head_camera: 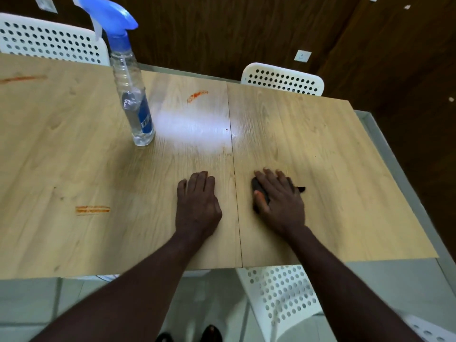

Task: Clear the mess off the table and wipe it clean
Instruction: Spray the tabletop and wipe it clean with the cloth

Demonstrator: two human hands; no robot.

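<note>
The light wooden table carries orange-red smears: one near the front left, one at the far middle and one at the far left. My right hand presses flat on a dark cloth, which shows only at the hand's edges. My left hand lies flat on the bare wood just left of the table's seam, fingers together, holding nothing. A clear spray bottle with a blue trigger head stands upright at the left of the middle.
White perforated chairs stand at the far left, at the far side and below the near edge. A dark wood wall runs behind the table. A grey ledge borders the right side. Pale floor tiles lie below.
</note>
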